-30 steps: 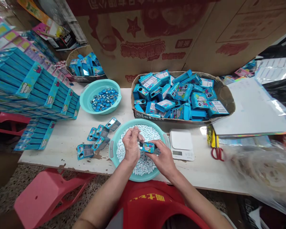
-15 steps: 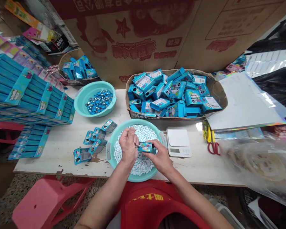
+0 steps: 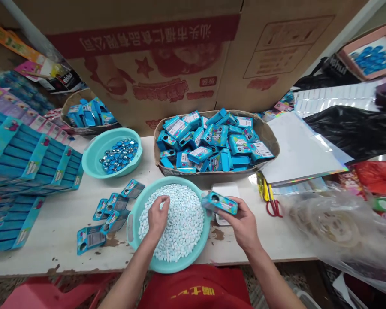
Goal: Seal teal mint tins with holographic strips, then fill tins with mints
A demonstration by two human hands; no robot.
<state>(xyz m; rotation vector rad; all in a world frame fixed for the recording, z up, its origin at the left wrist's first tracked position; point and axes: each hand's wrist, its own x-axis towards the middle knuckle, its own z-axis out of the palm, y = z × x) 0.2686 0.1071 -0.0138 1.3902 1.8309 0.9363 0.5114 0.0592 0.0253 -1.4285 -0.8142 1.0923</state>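
My right hand (image 3: 244,221) holds a small blue candy box (image 3: 227,204) tilted over the right rim of a turquoise basin (image 3: 135,253). The box's end with a round dark hole faces up. Small pale candies (image 3: 180,227) fill the basin. Over their left part is my left hand (image 3: 157,216), its fingers curled together toward the thumb; whether it holds any candy is hidden. Behind the box in my right hand, a white digital scale (image 3: 227,189) is partly covered. Several similar blue boxes (image 3: 91,238) with round holes lie on the table left of the basin.
A smaller turquoise basin (image 3: 88,163) holds round blue and silver lids (image 3: 120,154). Behind the candies, a cut-down cardboard box (image 3: 275,143) is heaped with blue boxes. Red-handled scissors (image 3: 273,208) lie right of the scale. Stacked blue display trays (image 3: 32,163) stand at left.
My right hand has carried the box rightward, away from my left hand, to above the basin's edge and scale. My left hand has drawn back from the box over the candies. The view has shifted.
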